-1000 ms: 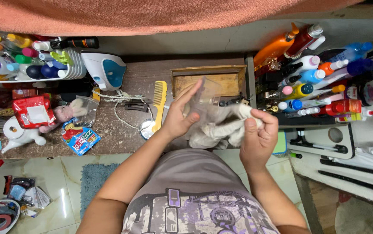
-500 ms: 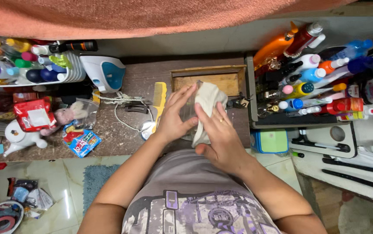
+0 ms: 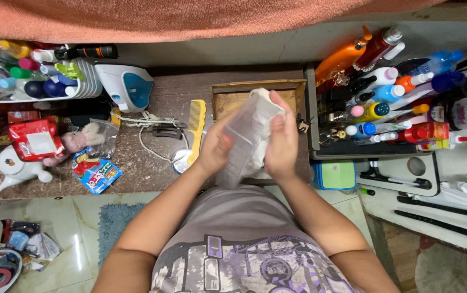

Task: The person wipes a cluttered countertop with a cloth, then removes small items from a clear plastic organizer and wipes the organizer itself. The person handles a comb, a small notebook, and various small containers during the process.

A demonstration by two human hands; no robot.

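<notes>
My left hand [image 3: 215,149] grips a clear, ribbed plastic container [image 3: 240,141], tilted up on edge over the brown tabletop [image 3: 152,168]. My right hand [image 3: 282,142] presses a whitish cloth [image 3: 263,111] against the container's far side, and the cloth bunches out above the fingers. Both hands are close together in front of a shallow wooden tray [image 3: 228,95]. A yellow comb [image 3: 196,127] lies just left of my left hand.
A rack of coloured bottles [image 3: 391,92] stands at the right. To the left are a white and blue appliance [image 3: 125,86], a cord [image 3: 149,138], a red packet [image 3: 36,139], a pink soft toy [image 3: 79,142] and more bottles [image 3: 33,70]. A green box [image 3: 337,174] sits at the table's right end.
The container has been tipped from lying flat to standing on edge. My right hand has slid with the cloth from the top of the container to its right side.
</notes>
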